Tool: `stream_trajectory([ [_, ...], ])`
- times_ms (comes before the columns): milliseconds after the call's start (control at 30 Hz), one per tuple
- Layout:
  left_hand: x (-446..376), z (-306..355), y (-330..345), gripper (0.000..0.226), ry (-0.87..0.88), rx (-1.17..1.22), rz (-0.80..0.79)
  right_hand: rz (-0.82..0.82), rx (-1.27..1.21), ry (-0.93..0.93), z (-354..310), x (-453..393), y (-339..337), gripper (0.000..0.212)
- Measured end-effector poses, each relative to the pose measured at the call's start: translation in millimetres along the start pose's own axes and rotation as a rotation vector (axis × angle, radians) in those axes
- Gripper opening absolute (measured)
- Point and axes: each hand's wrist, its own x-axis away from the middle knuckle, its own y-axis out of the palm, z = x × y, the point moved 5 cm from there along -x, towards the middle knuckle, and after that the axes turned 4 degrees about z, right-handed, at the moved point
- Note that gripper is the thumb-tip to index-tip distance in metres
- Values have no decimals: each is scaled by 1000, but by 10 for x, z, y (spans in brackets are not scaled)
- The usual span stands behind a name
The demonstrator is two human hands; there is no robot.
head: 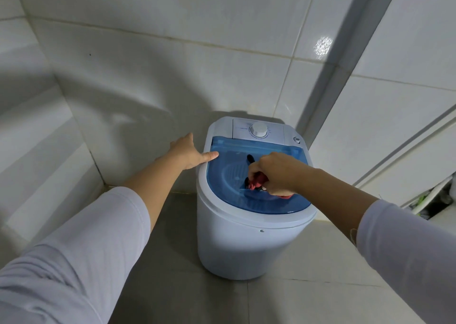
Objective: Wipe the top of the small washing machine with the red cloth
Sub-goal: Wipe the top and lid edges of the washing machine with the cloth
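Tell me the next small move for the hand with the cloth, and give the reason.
Probably sweep the right hand with the red cloth back across the blue lid toward the dial. The cloth sits bunched near the lid's front right, while the left hand rests against the washing machine at its left edge, seemingly steadying it.

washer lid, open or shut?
Shut. The blue lid lies flat inside the white rim of the washing machine, and the right hand presses the red cloth on top of it.

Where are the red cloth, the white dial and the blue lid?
red cloth [255, 185], head view, bunched part under the right hand.
white dial [258, 128], head view, its round top.
blue lid [222, 173], head view, bare left part.
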Motion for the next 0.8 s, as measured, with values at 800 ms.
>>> stream_trajectory([
  [800,361,213,-70,77,42,-107,177,289,-997,523,581,235,-54,34],
])
